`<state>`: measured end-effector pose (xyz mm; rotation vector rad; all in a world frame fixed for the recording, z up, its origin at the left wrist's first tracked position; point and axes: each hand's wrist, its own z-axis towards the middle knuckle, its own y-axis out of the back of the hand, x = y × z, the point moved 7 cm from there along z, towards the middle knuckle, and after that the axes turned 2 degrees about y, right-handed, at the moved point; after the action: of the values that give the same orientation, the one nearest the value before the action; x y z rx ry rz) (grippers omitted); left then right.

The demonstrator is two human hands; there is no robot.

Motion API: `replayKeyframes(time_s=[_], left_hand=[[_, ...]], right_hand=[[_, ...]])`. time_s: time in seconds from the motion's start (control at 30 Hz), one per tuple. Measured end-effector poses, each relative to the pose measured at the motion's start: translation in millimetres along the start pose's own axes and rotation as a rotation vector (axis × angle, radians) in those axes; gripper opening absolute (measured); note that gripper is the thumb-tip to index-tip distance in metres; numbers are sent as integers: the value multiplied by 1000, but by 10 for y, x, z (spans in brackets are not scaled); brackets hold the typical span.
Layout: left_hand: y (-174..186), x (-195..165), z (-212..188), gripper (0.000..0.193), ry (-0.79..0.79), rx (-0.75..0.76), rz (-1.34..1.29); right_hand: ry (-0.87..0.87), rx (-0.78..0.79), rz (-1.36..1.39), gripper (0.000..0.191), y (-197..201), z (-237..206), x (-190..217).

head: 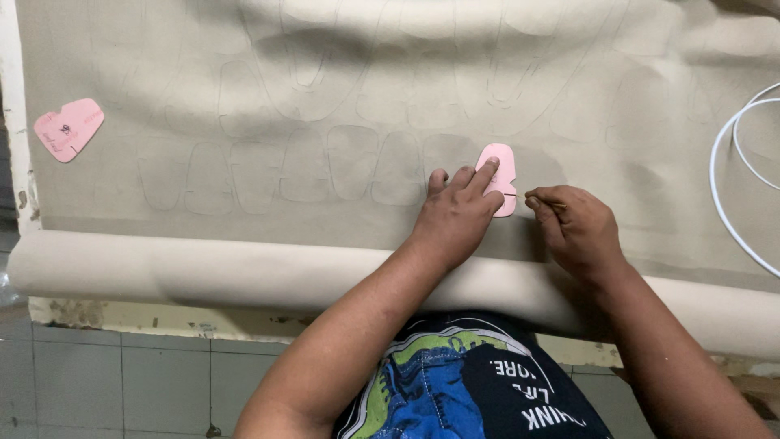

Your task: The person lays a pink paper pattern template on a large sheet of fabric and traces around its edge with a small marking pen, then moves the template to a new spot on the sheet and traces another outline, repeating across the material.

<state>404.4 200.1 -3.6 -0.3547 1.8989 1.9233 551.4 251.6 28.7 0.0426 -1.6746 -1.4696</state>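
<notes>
**Tracing round the pink template**

The left hand [457,213] presses flat, fingers spread, on the small pink notched card template [499,177], which lies on the beige fabric sheet [366,73] just right of a row of traced outlines [325,172]. The right hand [575,228], just right of the template, pinches a thin yellowish marking stick [536,199] at its edge. Firm downward pressure and a tip hugging the edge should keep the line true.

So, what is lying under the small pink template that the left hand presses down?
Under the pink template lies the beige sheet, marked with traced outlines. The left hand presses it; the right hand holds a thin stick. Any line beneath it is covered.
</notes>
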Motion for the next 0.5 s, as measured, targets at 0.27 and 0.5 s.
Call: replayKeyframes(time_s=[0.27, 0.5], left_hand=[[19, 71, -6, 18, 19, -10, -20], [75, 167, 20, 19, 80, 98, -88]], right_hand=[[37, -23, 33, 10, -55, 32, 64], [-15, 25, 20, 9, -38, 66, -14]])
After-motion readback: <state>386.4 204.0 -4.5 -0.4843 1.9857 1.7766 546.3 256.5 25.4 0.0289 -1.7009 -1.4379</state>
